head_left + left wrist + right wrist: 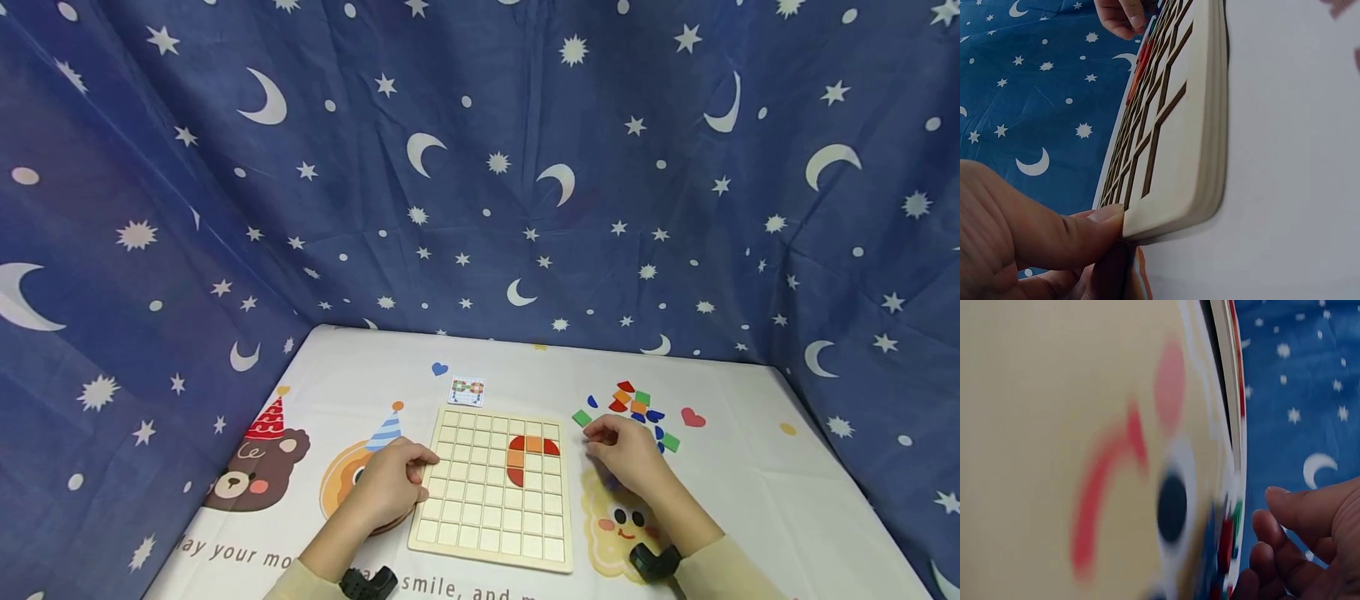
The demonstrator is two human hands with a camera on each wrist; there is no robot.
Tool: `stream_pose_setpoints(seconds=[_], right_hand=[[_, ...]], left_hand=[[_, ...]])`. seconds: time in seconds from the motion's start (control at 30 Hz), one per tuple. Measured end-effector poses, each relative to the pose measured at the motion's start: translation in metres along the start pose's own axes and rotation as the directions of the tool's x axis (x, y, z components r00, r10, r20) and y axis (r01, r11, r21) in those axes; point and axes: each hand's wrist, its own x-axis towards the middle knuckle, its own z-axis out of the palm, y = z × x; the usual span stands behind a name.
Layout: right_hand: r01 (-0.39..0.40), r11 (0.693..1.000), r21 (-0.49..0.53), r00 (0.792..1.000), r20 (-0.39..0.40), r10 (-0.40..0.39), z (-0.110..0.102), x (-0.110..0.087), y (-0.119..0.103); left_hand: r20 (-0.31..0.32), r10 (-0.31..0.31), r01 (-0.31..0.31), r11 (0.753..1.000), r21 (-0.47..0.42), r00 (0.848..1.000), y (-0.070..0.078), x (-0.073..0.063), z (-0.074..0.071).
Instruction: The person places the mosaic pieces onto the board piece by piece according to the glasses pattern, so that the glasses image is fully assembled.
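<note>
A pale wooden grid board (491, 518) lies on the table. My left hand (392, 483) holds its left edge, the thumb (1107, 214) on the rim and the other fingers curled at the side. Set in the grid are red rounded pieces (515, 477) and orange square pieces (534, 444), forming a hooked shape at the upper right. My right hand (628, 450) is to the right of the board, beside a pile of loose pieces (639, 407) in red, orange, green and blue. Its fingers (1265, 553) are loosely bent, with nothing visible between thumb and forefinger.
A small picture card (467, 391) with a coloured pattern lies just behind the board. One green square (581, 418) sits between the board and the pile. The white tablecloth (780, 467) has printed cartoons, and a blue star-patterned curtain (480, 167) stands behind and at both sides.
</note>
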Motion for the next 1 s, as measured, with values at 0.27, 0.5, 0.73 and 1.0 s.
stream_pose_setpoints(seconds=[0.27,0.5,0.73,1.0], right_hand=[[-0.058,0.998,0.010,0.998,-0.035,0.058,-0.031,0.017,0.025],[-0.070,0.997,-0.032,0.995,-0.080,0.067,-0.048,0.033,0.039],[-0.095,0.993,-0.070,0.992,-0.092,0.088,-0.057,0.044,0.053],[-0.118,0.989,-0.090,0.990,-0.090,0.110,-0.061,0.057,0.063]], left_hand=[[0.005,-0.003,0.003,1.000,-0.004,1.000,-0.001,0.000,0.000],[0.008,-0.007,0.008,1.000,-0.025,1.000,-0.003,-0.001,-0.001],[0.008,0.007,-0.006,1.000,-0.015,1.000,-0.005,0.000,0.001],[0.005,0.007,-0.006,1.000,-0.011,1.000,-0.005,0.002,0.001]])
